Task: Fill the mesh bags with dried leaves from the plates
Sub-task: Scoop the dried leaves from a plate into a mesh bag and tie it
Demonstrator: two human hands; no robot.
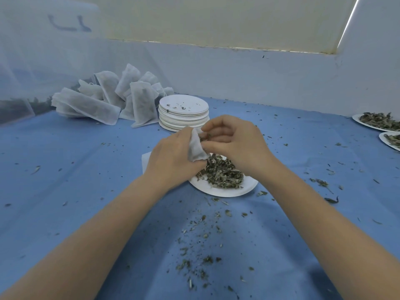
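1. A mesh bag (196,146) is gripped by the curled left hand (173,158), just above the plate (225,189) of leaves (223,172)
2. Leaves are pinched at the bag's mouth by the right hand (233,141), fingers bent
3. Filled bags (108,98) are heaped beside a plate stack (184,113)

Place: small hand-packing workstation
Surface: blue cloth (75,169) strewn with leaf crumbs
Stock: filled mesh bags (104,100) at 11 o'clock, stacked paper plates (184,111) at 12 o'clock
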